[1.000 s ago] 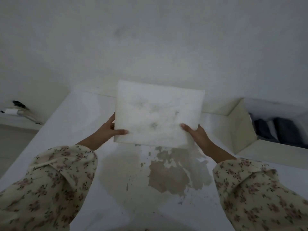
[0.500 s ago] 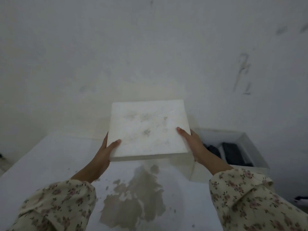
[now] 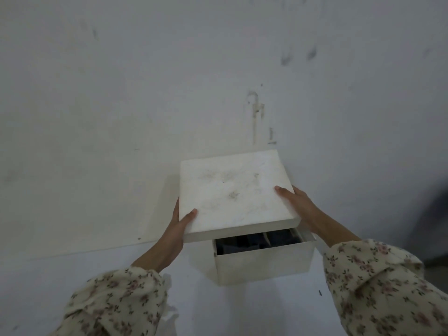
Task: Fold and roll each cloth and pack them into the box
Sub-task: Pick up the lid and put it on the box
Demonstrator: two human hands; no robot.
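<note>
1. The left hand (image 3: 179, 225) is grasping the lid (image 3: 232, 190) at its near left corner. The thumb is lying on top and the other fingers are reaching under the edge, mostly hidden.
2. The right hand (image 3: 294, 200) is grasping the lid's right edge the same way, with the thumb flat on top and the fingers underneath, out of sight.
3. Between the two thumbs the lid is hanging just above the box (image 3: 264, 263), not seated on it. It is tilting a little and sitting off toward the left fingers, so the corner they are holding is overhanging the box's left wall.
4. Below the right fingers the box is standing on the table (image 3: 218, 311), close to the wall (image 3: 145, 93). Dark cloths (image 3: 257, 241) are showing inside through the gap under the lid's near edge. How neatly they are rolled cannot be told.
5. The step in hand looks like closing the box. Packing seems finished, since no loose cloth is lying in view near either hand.
6. The next move is calling for the lid to shift toward the right fingers until its rim is lining up over all four walls, then to level out and come down.
7. The fingers under the rim will need to slide out to the sides as it lowers, or they will be getting pinched.
8. A cloth standing proud of the walls could be catching the rim and holding the lid up.
</note>
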